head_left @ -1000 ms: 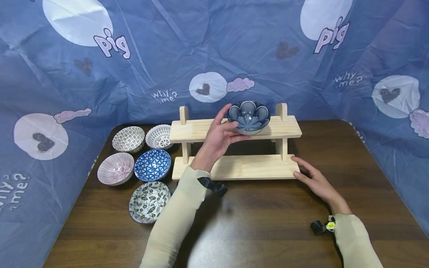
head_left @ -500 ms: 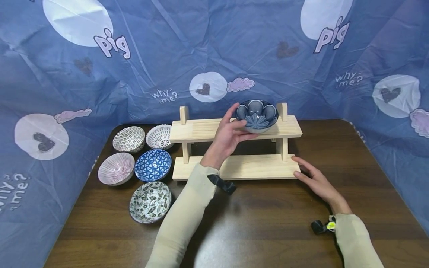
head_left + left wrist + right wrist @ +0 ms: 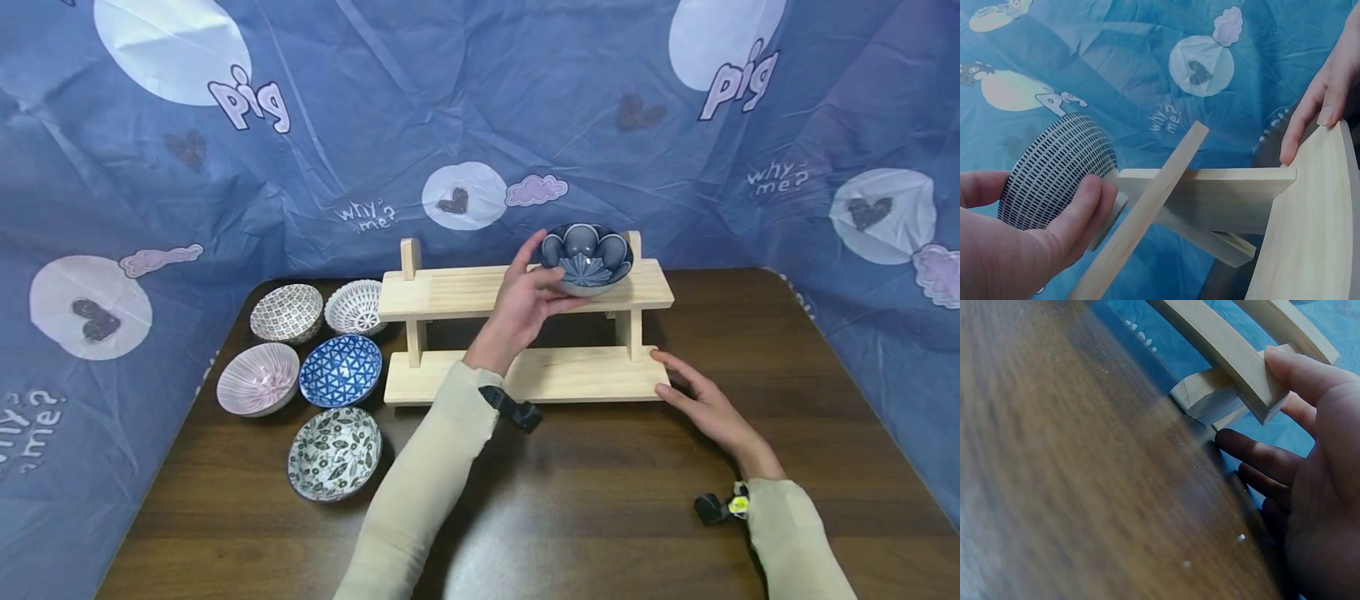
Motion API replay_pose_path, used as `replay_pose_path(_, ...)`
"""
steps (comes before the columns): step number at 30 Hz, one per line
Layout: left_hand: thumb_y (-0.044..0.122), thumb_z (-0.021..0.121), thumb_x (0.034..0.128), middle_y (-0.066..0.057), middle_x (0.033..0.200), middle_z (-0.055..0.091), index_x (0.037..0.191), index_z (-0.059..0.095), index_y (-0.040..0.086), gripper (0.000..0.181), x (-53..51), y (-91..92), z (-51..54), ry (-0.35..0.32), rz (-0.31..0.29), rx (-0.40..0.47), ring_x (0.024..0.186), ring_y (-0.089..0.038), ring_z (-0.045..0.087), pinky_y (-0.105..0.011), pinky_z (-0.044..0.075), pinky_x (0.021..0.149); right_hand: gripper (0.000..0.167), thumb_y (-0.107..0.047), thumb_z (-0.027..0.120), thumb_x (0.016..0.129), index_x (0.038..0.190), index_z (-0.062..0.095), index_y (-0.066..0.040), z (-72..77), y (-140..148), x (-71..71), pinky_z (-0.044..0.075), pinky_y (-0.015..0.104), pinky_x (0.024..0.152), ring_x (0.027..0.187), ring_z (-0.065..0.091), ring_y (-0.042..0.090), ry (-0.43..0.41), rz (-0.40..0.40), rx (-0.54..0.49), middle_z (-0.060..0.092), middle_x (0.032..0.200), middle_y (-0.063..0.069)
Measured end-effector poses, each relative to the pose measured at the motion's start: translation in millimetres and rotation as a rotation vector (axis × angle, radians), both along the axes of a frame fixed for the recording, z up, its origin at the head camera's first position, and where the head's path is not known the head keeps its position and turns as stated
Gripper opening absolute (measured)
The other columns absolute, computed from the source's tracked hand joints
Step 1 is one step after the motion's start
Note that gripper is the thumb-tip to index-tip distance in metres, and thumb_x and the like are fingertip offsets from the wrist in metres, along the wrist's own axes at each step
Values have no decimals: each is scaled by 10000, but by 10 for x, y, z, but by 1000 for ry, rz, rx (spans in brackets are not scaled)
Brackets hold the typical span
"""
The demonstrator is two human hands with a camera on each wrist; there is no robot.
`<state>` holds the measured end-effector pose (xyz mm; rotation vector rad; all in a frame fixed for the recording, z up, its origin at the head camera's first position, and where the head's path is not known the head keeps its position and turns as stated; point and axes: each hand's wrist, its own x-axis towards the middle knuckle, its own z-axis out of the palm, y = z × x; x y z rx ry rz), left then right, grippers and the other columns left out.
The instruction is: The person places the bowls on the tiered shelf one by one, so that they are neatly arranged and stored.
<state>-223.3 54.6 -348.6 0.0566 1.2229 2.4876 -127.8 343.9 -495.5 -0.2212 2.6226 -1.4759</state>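
My left hand [image 3: 521, 307] holds a dark blue bowl [image 3: 587, 265] with a petal pattern inside, tilted towards me, at the right part of the two-tier wooden shelf [image 3: 453, 292]. In the left wrist view the bowl's outside [image 3: 1054, 178] carries a dashed pattern, with fingers and thumb on either side of it. Whether its foot touches the upper board cannot be told. My right hand [image 3: 712, 410] grips the right end of the lower board [image 3: 562, 375], thumb at the front corner and a finger at the back one. The right wrist view shows the thumb on the board's end [image 3: 1263, 394].
Left of the shelf stand several bowls: a grey-patterned one [image 3: 287, 312], a white one [image 3: 356, 307], a pink-striped one [image 3: 258, 379], a blue triangle-patterned one [image 3: 341, 371] and a leaf-patterned one [image 3: 335, 454]. They rest on a brown table [image 3: 600, 517] before a blue cloth backdrop [image 3: 555, 108].
My left hand has carried the dark blue bowl to the right along the upper board, close to its right upright. My right hand has stayed at the lower board's end.
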Motion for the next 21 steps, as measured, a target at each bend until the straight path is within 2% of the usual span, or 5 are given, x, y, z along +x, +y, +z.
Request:
replay_pose_path(5, -124, 435, 926, -196, 1606, 233, 1559, 321, 253, 746, -15, 34, -21, -12, 8, 6, 1313, -576, 449, -681, 425, 1083, 572, -327, 530, 1040, 1563, 344, -187, -2, 0, -8, 371, 139, 970, 1215, 352, -149, -17, -5, 19, 288, 1639, 166)
replay_pose_path(7, -125, 437, 923, -197, 1598, 246, 1553, 333, 257, 744, -20, 50, -29, -17, 10, 3, 1302, -580, 452, -679, 428, 1081, 573, -329, 529, 1040, 1562, 345, -184, -1, 0, -8, 373, 185, 996, 1270, 374, -71, -22, -7, 25, 287, 1640, 162)
replay_pose_path(12, -120, 441, 923, -207, 1578, 274, 1550, 339, 266, 743, -32, 85, -47, -11, 7, -13, 1279, -590, 467, -668, 444, 1069, 578, -336, 525, 1041, 1565, 337, -181, 7, -5, -6, 370, 364, 1059, 1385, 384, 220, -34, -10, 24, 278, 1645, 160)
replay_pose_path(17, -113, 442, 930, -231, 1563, 288, 1566, 311, 266, 752, -41, 112, -57, 1, -6, -30, 1266, -592, 479, -651, 461, 1062, 578, -331, 523, 1042, 1567, 332, -182, 14, -12, -6, 367, 442, 1076, 1394, 378, 297, -38, -9, 20, 273, 1645, 164)
replay_pose_path(21, -103, 443, 938, -253, 1543, 314, 1574, 295, 274, 754, -41, 127, -59, 14, -12, -43, 1222, -546, 518, -636, 474, 1060, 579, -323, 525, 1042, 1567, 331, -178, 17, -10, -7, 353, 512, 1096, 1423, 337, 397, -36, -6, 8, 259, 1650, 173)
